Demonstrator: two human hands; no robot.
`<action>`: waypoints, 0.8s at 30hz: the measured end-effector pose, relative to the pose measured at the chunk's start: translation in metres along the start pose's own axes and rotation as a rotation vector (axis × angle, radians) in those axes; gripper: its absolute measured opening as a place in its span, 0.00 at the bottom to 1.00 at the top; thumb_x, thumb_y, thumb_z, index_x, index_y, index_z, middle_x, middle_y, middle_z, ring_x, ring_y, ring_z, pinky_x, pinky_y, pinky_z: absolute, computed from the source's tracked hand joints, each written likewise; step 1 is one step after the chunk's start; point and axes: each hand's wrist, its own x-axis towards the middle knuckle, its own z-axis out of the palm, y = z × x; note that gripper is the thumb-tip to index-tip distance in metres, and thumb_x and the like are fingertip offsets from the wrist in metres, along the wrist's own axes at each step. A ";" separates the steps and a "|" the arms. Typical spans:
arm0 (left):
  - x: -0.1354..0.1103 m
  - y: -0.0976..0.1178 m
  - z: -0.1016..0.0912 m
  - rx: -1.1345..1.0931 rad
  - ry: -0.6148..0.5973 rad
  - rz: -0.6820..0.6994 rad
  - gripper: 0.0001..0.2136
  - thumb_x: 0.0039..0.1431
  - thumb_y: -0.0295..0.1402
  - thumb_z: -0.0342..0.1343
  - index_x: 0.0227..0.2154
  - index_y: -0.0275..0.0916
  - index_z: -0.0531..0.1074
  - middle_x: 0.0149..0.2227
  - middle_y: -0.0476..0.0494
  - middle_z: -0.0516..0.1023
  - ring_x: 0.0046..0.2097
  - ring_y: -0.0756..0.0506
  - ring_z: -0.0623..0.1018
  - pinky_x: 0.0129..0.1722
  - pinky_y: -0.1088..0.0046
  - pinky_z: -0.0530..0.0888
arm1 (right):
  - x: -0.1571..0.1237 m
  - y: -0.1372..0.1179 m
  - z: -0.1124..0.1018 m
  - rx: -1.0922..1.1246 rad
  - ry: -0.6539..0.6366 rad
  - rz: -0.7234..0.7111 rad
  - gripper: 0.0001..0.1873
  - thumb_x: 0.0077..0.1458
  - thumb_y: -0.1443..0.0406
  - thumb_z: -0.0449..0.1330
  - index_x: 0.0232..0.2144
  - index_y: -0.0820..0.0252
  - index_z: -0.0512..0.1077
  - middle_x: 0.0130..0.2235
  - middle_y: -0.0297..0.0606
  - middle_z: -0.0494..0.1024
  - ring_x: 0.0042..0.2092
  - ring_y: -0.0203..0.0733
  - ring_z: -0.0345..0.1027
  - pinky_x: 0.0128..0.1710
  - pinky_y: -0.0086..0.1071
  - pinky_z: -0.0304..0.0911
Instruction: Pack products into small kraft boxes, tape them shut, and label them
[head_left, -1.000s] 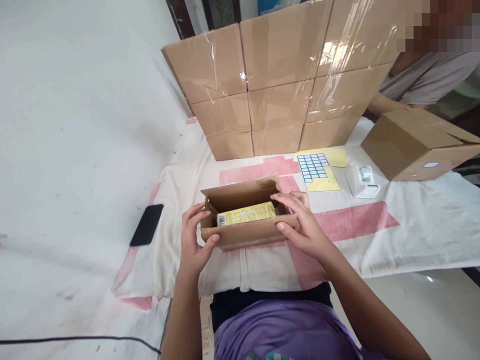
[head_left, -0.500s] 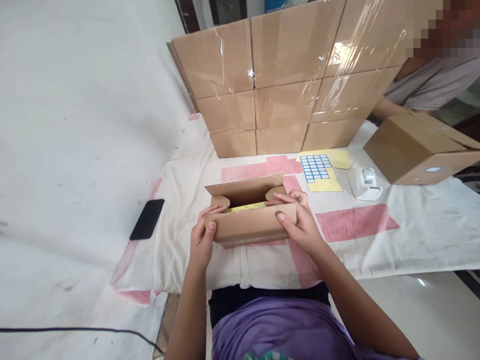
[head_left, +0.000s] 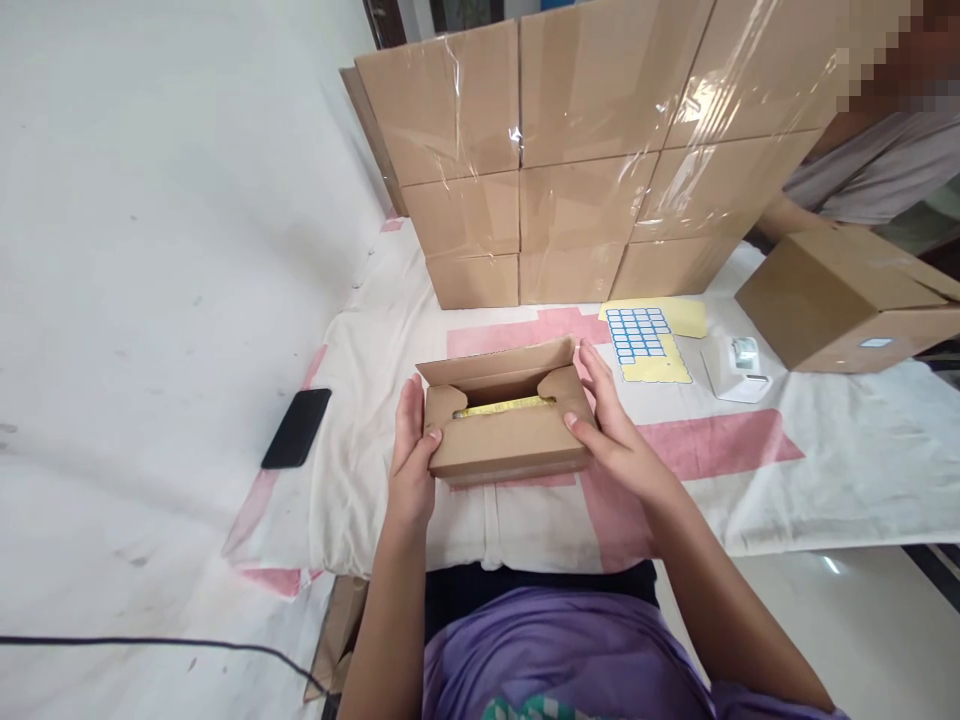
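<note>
On the white cloth-covered table (head_left: 862, 480), the oblong brown cardboard box (head_left: 510, 466) has had its near flap (head_left: 510, 432) folded down since the earlier frame; its far flap (head_left: 499, 362) stands raised, not yet closed, and a yellow printed carton (head_left: 504, 406) shows inside. The bare left hand (head_left: 412, 440) and bare right hand (head_left: 606, 420) clasp opposite ends, well apart, thumbs above, fingers straight along the sides.
</note>
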 end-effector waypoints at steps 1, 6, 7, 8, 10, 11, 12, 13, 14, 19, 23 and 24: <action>0.001 0.001 0.000 -0.058 -0.006 -0.014 0.34 0.64 0.35 0.53 0.72 0.59 0.53 0.77 0.56 0.48 0.77 0.42 0.49 0.75 0.58 0.52 | 0.004 0.000 -0.005 0.019 -0.031 -0.010 0.41 0.70 0.59 0.55 0.74 0.31 0.38 0.78 0.26 0.35 0.78 0.51 0.27 0.76 0.59 0.36; 0.008 0.000 -0.001 -0.188 0.018 -0.043 0.35 0.57 0.33 0.58 0.68 0.59 0.59 0.74 0.52 0.57 0.75 0.40 0.55 0.73 0.57 0.56 | 0.018 0.007 -0.012 0.063 0.032 -0.098 0.40 0.67 0.62 0.59 0.73 0.32 0.47 0.74 0.33 0.54 0.75 0.53 0.48 0.73 0.58 0.47; 0.009 -0.002 -0.002 -0.178 0.028 -0.037 0.35 0.56 0.32 0.58 0.67 0.58 0.61 0.72 0.51 0.61 0.74 0.40 0.59 0.72 0.57 0.59 | 0.018 0.010 -0.010 0.070 0.078 -0.130 0.37 0.66 0.63 0.59 0.72 0.35 0.52 0.69 0.37 0.64 0.71 0.53 0.56 0.71 0.58 0.52; 0.009 -0.004 -0.003 -0.156 0.037 -0.029 0.33 0.55 0.32 0.59 0.65 0.58 0.63 0.69 0.50 0.65 0.71 0.40 0.63 0.71 0.57 0.61 | 0.017 0.013 -0.008 0.075 0.124 -0.167 0.33 0.67 0.64 0.58 0.70 0.37 0.57 0.62 0.39 0.71 0.66 0.52 0.64 0.69 0.57 0.57; 0.011 -0.007 -0.008 -0.078 0.033 -0.001 0.26 0.56 0.33 0.58 0.59 0.55 0.69 0.62 0.49 0.71 0.67 0.40 0.68 0.68 0.59 0.65 | 0.013 0.020 -0.005 0.071 0.182 -0.245 0.24 0.67 0.66 0.56 0.63 0.41 0.67 0.51 0.40 0.78 0.59 0.52 0.70 0.64 0.55 0.63; 0.011 -0.008 -0.011 -0.016 0.013 0.026 0.21 0.58 0.33 0.57 0.55 0.53 0.73 0.59 0.48 0.72 0.65 0.41 0.69 0.67 0.59 0.66 | 0.010 0.023 -0.004 0.058 0.187 -0.283 0.21 0.67 0.66 0.55 0.59 0.43 0.72 0.49 0.40 0.79 0.59 0.53 0.70 0.62 0.55 0.65; 0.012 -0.007 -0.015 0.062 -0.017 0.058 0.16 0.60 0.34 0.56 0.51 0.51 0.76 0.58 0.48 0.73 0.64 0.41 0.70 0.66 0.60 0.66 | 0.008 0.025 -0.003 0.043 0.188 -0.316 0.17 0.67 0.66 0.54 0.54 0.44 0.75 0.48 0.40 0.79 0.59 0.55 0.70 0.60 0.55 0.65; 0.012 -0.005 -0.019 0.153 -0.050 0.091 0.12 0.62 0.35 0.55 0.47 0.50 0.79 0.57 0.47 0.73 0.64 0.41 0.70 0.66 0.60 0.66 | 0.007 0.028 -0.003 0.029 0.187 -0.341 0.15 0.67 0.66 0.54 0.50 0.46 0.76 0.48 0.41 0.79 0.60 0.56 0.70 0.59 0.56 0.66; 0.012 -0.001 -0.022 0.253 -0.083 0.123 0.11 0.64 0.36 0.54 0.44 0.49 0.80 0.56 0.46 0.73 0.63 0.41 0.70 0.66 0.60 0.66 | 0.006 0.030 -0.003 0.021 0.189 -0.361 0.14 0.67 0.67 0.53 0.47 0.47 0.77 0.47 0.41 0.79 0.60 0.56 0.69 0.59 0.57 0.66; 0.006 0.031 -0.021 0.823 -0.129 0.316 0.16 0.70 0.34 0.48 0.47 0.51 0.81 0.57 0.43 0.75 0.62 0.39 0.71 0.66 0.51 0.65 | 0.009 0.033 0.001 0.027 0.215 -0.394 0.14 0.66 0.67 0.53 0.43 0.48 0.78 0.45 0.42 0.79 0.58 0.56 0.70 0.56 0.58 0.67; -0.005 0.050 0.008 1.140 -0.232 0.490 0.18 0.72 0.31 0.45 0.53 0.50 0.78 0.57 0.46 0.79 0.62 0.38 0.74 0.69 0.45 0.58 | 0.011 0.033 0.005 0.051 0.232 -0.389 0.13 0.65 0.67 0.53 0.39 0.49 0.78 0.44 0.42 0.78 0.57 0.57 0.70 0.55 0.59 0.67; -0.007 0.052 0.018 1.166 -0.284 0.524 0.19 0.72 0.31 0.44 0.56 0.50 0.76 0.59 0.47 0.79 0.63 0.38 0.74 0.69 0.45 0.58 | 0.012 0.032 0.005 0.057 0.236 -0.384 0.13 0.65 0.67 0.53 0.37 0.50 0.78 0.43 0.42 0.77 0.57 0.57 0.70 0.55 0.58 0.67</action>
